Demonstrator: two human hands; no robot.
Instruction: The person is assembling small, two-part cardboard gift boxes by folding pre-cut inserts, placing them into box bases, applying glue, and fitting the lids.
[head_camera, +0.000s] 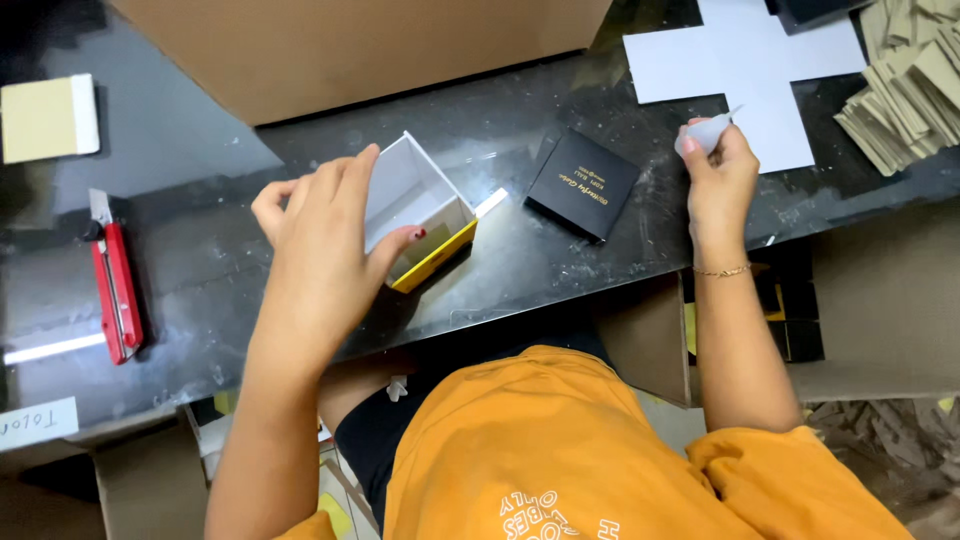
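One white box (415, 205) between left fingers (345, 190).

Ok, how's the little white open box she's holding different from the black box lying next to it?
The white box is open, tipped on its side with its hollow showing; the black box is closed and lies flat. The white box has a yellow edge underneath, while the black box is dark all over with small gold print. The left hand grips the white box; no hand touches the black box. Both are small, squarish, on the dark table.
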